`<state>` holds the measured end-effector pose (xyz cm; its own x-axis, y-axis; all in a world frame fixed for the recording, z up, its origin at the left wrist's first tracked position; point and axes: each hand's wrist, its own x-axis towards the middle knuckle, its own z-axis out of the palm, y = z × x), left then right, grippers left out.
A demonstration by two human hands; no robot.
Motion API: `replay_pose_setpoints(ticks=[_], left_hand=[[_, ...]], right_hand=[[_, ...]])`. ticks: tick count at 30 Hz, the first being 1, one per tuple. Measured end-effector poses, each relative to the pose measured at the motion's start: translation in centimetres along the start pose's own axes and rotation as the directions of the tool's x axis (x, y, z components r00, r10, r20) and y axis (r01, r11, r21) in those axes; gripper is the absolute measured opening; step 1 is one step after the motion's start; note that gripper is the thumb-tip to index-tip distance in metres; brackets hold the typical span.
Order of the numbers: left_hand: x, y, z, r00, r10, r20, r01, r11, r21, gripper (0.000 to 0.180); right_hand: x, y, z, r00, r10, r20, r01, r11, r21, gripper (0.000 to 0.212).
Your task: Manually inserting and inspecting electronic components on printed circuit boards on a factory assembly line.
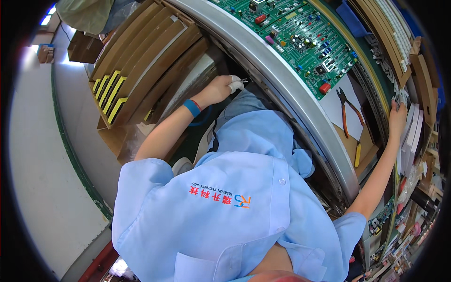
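My left hand (220, 90) is over my lap, with white covers on its fingertips and a blue band on the wrist. Its fingers pinch a small metallic part (244, 81), too small to name. Far to the right, my right hand (398, 113) reaches to a row of small grey-white parts (381, 61) beside a cardboard box. Its fingertips are drawn together there, and what they hold is hidden among the parts. Between my arms, a green circuit board (300, 42) with many mounted components lies on the bench beyond a metal rail (282, 75).
Orange-handled cutters (348, 113) lie on white paper, with a yellow-handled tool (358, 154) nearer. Cardboard trays (145, 61) with yellow-edged pieces stand to the left. A blue bin (352, 19) sits at the back right. White stacked strips (411, 136) are beside my right forearm.
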<state>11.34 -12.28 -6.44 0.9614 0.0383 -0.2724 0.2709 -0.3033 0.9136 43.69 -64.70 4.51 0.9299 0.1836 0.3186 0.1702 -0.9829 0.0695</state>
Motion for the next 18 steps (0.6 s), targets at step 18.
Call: replay_pose_setpoints(ticks=[18], left_hand=[[1.3, 2.1, -0.2, 0.985, -0.069, 0.156, 0.104, 0.968, -0.227, 0.031]], right_hand=[[-1.6, -2.4, -2.4, 0.996, -0.083, -0.042, 0.091, 0.968, 0.233, 0.026]])
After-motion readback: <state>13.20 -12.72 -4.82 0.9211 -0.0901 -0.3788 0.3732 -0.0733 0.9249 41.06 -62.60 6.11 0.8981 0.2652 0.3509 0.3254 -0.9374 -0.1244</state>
